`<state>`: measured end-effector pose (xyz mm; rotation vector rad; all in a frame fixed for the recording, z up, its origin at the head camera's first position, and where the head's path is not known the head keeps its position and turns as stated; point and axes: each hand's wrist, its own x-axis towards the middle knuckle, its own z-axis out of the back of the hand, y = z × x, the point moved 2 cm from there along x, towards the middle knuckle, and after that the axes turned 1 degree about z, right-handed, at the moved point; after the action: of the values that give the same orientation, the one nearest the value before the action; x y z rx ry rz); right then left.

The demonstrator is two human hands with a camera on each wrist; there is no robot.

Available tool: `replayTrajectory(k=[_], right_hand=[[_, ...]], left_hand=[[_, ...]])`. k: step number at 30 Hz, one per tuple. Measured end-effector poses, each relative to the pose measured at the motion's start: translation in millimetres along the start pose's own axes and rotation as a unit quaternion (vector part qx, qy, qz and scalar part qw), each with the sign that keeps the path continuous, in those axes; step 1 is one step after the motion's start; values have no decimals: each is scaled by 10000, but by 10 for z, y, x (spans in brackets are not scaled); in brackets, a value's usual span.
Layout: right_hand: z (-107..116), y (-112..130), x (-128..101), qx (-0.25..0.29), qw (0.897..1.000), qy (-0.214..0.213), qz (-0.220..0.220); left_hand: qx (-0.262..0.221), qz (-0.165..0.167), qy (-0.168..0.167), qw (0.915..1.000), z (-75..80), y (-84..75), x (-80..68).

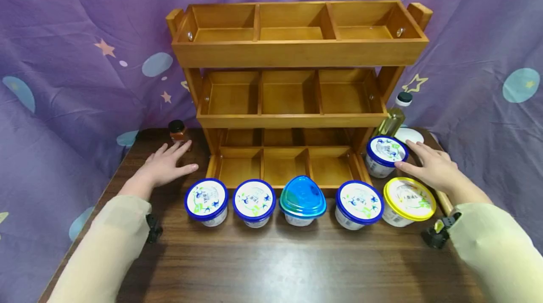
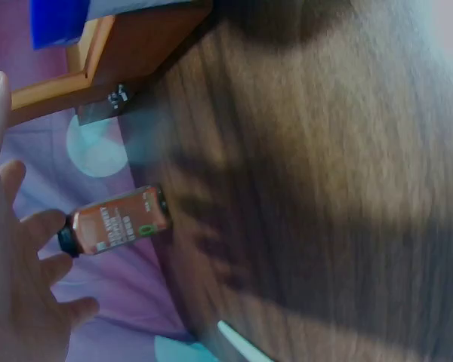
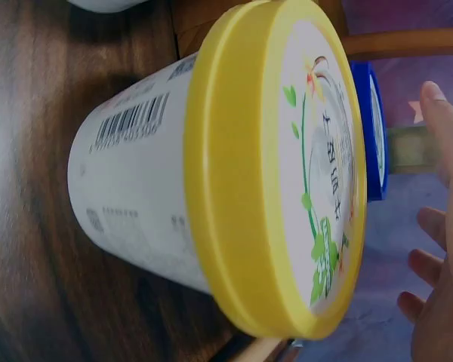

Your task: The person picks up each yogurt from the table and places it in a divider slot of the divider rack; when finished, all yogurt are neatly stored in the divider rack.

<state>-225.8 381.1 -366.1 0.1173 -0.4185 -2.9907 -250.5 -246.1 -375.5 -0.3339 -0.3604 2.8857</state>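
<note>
Reaching with spread, empty fingers, the right hand (image 1: 430, 167) should wrap the blue-lidded tub (image 1: 385, 155) beside the rack (image 1: 297, 105) squarely, while the left hand (image 1: 165, 167) rests flat and empty on the counter (image 1: 271, 256) near the small jar (image 1: 177, 131)

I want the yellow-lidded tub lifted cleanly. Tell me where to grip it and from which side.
Grip the yellow-lidded tub round its white wall just under the lid rim, coming from its right, probably with the right hand. It stands upright, and a blue-lidded tub crowds its left.
</note>
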Motion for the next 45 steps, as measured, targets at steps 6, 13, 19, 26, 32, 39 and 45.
replayTrajectory(k=[6,13,19,26,32,39,45], right_hand=[[-4,18,55,208,9989,-218,356],[-57,25,73,578,9982,78,141],[-118,24,97,498,9986,173,-71],[-65,72,133,662,9977,149,79],[-35,87,140,950,9944,223,407],[-45,94,177,1169,9915,341,456],[-48,84,232,1011,9932,403,422]], left_hand=[[-424,-188,10,9989,-80,-28,70],[-1030,-514,54,9933,-226,-23,132],[-1579,-464,283,9860,-367,-2,109],[-2323,-634,328,9700,-404,-11,171],[-2550,-702,420,9635,-447,-26,209],[-2621,-877,600,9592,-482,-60,240],[-2652,-805,695,9583,-456,-97,258]])
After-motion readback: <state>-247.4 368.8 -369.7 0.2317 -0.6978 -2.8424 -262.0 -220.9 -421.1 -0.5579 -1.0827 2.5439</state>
